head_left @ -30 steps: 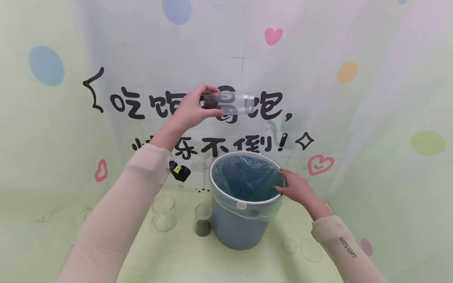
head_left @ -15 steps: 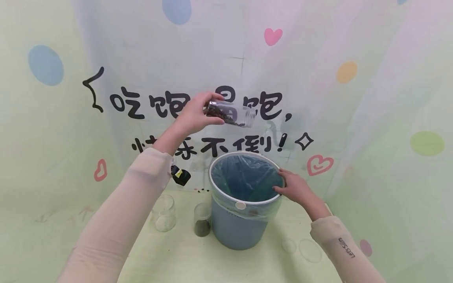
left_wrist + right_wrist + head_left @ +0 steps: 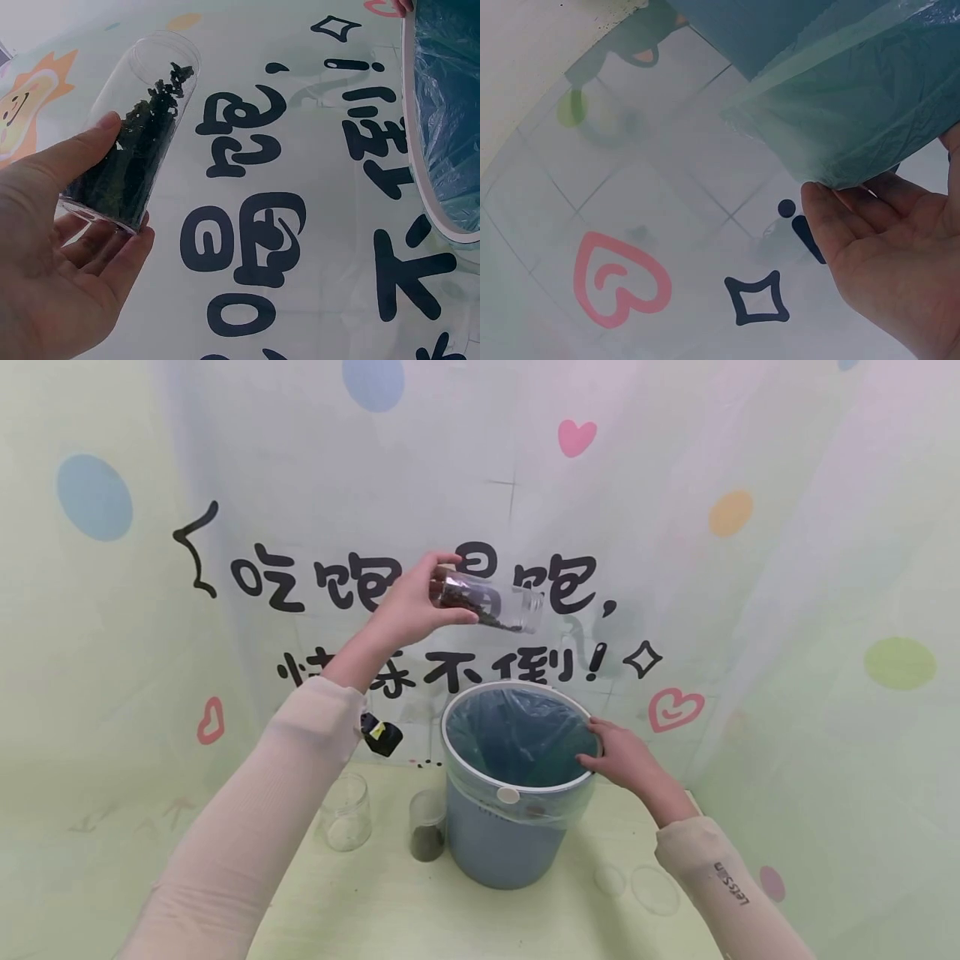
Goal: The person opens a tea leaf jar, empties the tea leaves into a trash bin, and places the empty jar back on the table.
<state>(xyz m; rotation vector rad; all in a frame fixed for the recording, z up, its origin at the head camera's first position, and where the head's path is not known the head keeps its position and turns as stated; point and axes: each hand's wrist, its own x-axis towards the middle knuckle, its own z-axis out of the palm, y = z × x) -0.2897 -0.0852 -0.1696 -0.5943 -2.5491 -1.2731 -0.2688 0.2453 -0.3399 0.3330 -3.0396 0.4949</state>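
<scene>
My left hand [image 3: 412,602] grips a clear jar [image 3: 517,602] by its base end, high above and left of the trash can's opening. The jar lies on its side, mouth pointing right and slightly down. Dark dried leaf-like flakes [image 3: 131,165] spread along its lower wall toward the mouth; none are seen falling. My right hand [image 3: 622,758] holds the right side of the rim of the blue trash can [image 3: 506,843], thumb on the inner side and fingers outside. In the right wrist view its fingertips [image 3: 815,196] touch the overhanging plastic liner [image 3: 840,120].
Left of the can stand an upright clear jar [image 3: 347,814] and a smaller jar [image 3: 427,827] with dark contents. Two clear round pieces, one small [image 3: 610,881] and one larger [image 3: 655,891], lie on the table at right. A printed curtain [image 3: 480,460] hangs behind.
The jar in my left hand has tipped from level to mouth-down, and its dark flakes have slid from the base toward the mouth. The right hand stays on the rim.
</scene>
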